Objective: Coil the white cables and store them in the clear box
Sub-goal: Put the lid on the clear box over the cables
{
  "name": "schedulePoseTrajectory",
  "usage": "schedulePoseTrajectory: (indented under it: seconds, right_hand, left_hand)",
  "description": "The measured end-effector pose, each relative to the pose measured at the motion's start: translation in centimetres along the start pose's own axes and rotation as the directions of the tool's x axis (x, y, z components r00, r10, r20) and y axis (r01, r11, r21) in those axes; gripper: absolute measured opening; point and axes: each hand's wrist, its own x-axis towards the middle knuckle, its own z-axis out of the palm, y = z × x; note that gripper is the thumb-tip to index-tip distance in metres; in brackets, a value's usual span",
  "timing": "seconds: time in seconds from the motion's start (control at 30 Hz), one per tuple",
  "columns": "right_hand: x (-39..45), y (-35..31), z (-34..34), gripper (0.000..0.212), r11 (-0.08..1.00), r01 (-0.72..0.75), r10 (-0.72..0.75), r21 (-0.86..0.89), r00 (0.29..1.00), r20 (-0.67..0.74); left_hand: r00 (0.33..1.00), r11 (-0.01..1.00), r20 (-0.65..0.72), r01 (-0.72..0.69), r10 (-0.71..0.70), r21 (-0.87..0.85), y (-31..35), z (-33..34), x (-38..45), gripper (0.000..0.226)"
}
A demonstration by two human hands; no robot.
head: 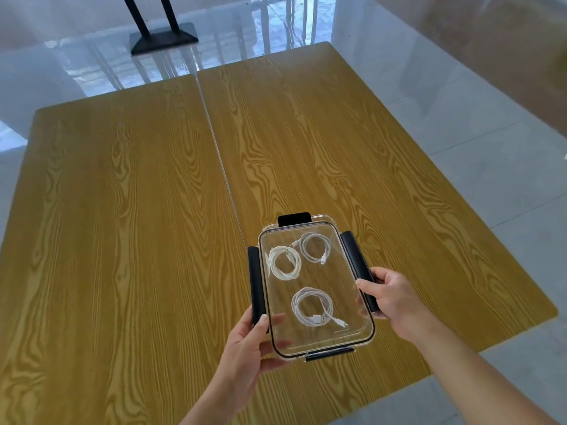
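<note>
Clear box [316,286] sits in your two hands over the near right part of the counter [122,225], lid on, three coiled white cables inside: one at far left [284,262], one at far right [314,248], one nearest you [313,305]. Your left hand [248,342] has its grip closed on the near left corner, thumb on top of the lid beside the long black latch [257,285]; your right hand [395,299] has its grip closed around the right side latch [357,268], thumb on the lid rim. Whether the box rests on the wood or is held just above it, you cannot tell from here. Risks, as a judgement: the far end latch [294,218] stands up and looks unfastened, so the lid may lift at that end if you tilt the box; the coils are loose, not tied, and may spring open or slide together with any tip. Pressing one side latch alone may rock the box, since both grips sit toward the near half. Room: plenty of bare counter to the left and beyond; the seam [221,167] between the two tabletops runs just left of the box and could catch a sliding edge. The counter's near right edge lies close under your right forearm, with floor [491,148] beyond, so move leftward or away from you, not right.
</note>
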Motion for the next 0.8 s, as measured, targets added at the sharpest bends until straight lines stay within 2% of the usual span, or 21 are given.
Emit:
schedulePoseTrajectory:
  seconds: [0.1,0.27,0.47,0.63,0.8]
  right_hand:
    - [-0.1,0.5,-0.1,0.013,1.000,-0.011,0.012,0.023,1.000,-0.017]
    - [-0.2,1.2,-0.4,0.015,1.000,-0.020,0.021,0.024,0.999,-0.027]
    - [0.2,1.9,-0.5,0.017,0.999,-0.007,0.005,-0.041,0.998,-0.070]
    - [0.1,1.8,-0.5,0.012,0.999,0.018,-0.022,-0.036,0.992,-0.120]
    - [0.0,2.2,-0.7,0.012,0.999,0.017,-0.020,-0.028,0.994,-0.112]
  left_hand:
    - [0.996,0.998,-0.081,-0.019,0.024,0.066,0.1,0.1,0.2,0.024]
    - [0.992,0.991,-0.124,-0.013,0.029,0.131,-0.1,-0.1,0.5,0.024]
    - [0.988,0.985,-0.149,-0.002,0.027,0.171,-0.6,-0.6,1.4,0.022]
    - [0.988,0.986,-0.152,0.034,-0.009,0.166,-1.1,-0.9,2.0,0.020]
    - [0.986,0.984,-0.168,0.043,-0.014,0.171,-1.5,-1.1,2.5,0.018]
